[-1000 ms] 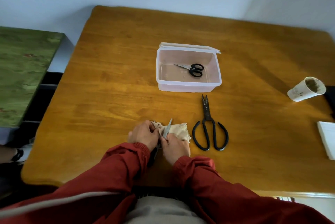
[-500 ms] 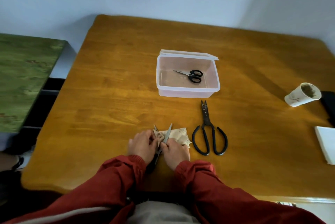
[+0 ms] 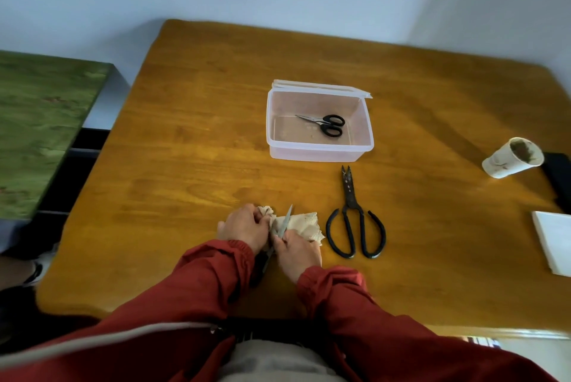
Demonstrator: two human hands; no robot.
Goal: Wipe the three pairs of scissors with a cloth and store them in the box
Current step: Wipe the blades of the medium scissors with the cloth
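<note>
A pair of scissors (image 3: 286, 221) lies open between my hands near the table's front edge, one grey blade pointing away from me and its dark handles under my wrists. My left hand (image 3: 244, 227) grips a bunched end of the beige cloth (image 3: 304, 225), which covers the other blade. My right hand (image 3: 298, 250) holds the scissors near the pivot and rests on the cloth. Large black scissors (image 3: 355, 224) lie shut on the table right of the cloth. The clear plastic box (image 3: 318, 153) stands open farther back with small black-handled scissors (image 3: 324, 123) inside.
A paper cup (image 3: 513, 157) lies tipped at the right, beside a black object (image 3: 559, 177). White paper (image 3: 553, 242) sits at the right edge. A green-topped surface (image 3: 37, 122) stands left of the wooden table (image 3: 191, 140). The box lid hangs behind the box.
My left hand has pushed the bunched cloth up over the left blade, which showed bare half a second ago. The right blade still sticks out. Other scissors and the box have not moved.
</note>
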